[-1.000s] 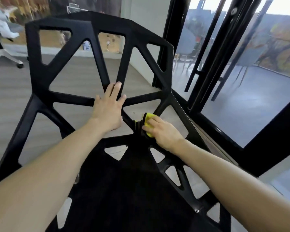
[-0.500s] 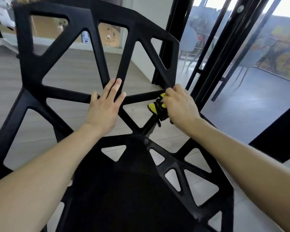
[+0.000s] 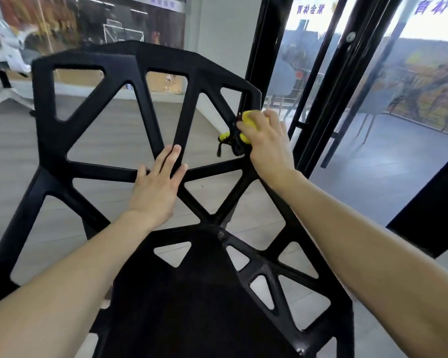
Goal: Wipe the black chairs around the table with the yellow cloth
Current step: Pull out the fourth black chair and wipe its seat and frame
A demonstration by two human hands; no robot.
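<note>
Wiping the black chair (image 3: 119, 174) backrest's right edge: right hand (image 3: 268, 140) clutches the yellow cloth (image 3: 251, 122), left hand (image 3: 155, 187) flat; seat apparently left.

floor (image 3: 109, 140): grey wood-look planks indoors, running back to the far wall
black chair (image 3: 62, 99): stands on the floor, open-lattice back and seat, planks visible through the gaps
white base (image 3: 0, 96): on the floor, far left, behind the chair, blurred
outside floor (image 3: 388, 161): smooth grey, past the glass doors; grey chair legs stand on it
</note>
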